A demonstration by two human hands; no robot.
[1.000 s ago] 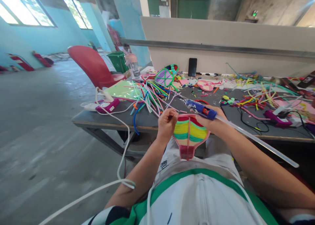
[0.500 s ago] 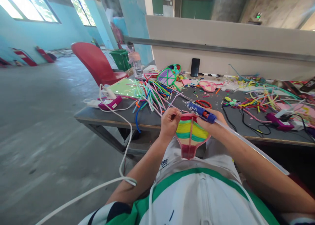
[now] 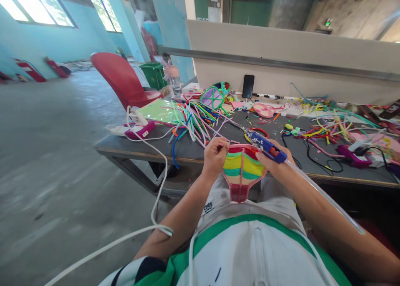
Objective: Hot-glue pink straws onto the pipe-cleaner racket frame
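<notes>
A flat balloon-shaped craft piece (image 3: 242, 171), with red, yellow and green bands and a pink border, hangs over my lap at the table's edge. My left hand (image 3: 215, 154) is closed in a pinch at its upper left edge. My right hand (image 3: 276, 159) grips a blue hot glue gun (image 3: 265, 145), its thumb against the piece's upper right edge. A long clear glue stick (image 3: 325, 198) trails from the gun's back along my forearm. The gun's nozzle points up and left over the table, apart from the piece. The tips of my left fingers are partly hidden.
On the grey table (image 3: 150, 150) lie a pile of coloured strips (image 3: 196, 119), red-handled scissors (image 3: 259, 131), a purple power strip (image 3: 140, 130) and scraps. A phone (image 3: 248, 86) leans on the partition. A white cable (image 3: 162, 173) hangs over the left edge. A red chair (image 3: 118, 77) stands left.
My right hand has shifted the glue gun slightly right and down, away from the craft piece's top edge, showing more of its upper right. My left hand stays nearly in place.
</notes>
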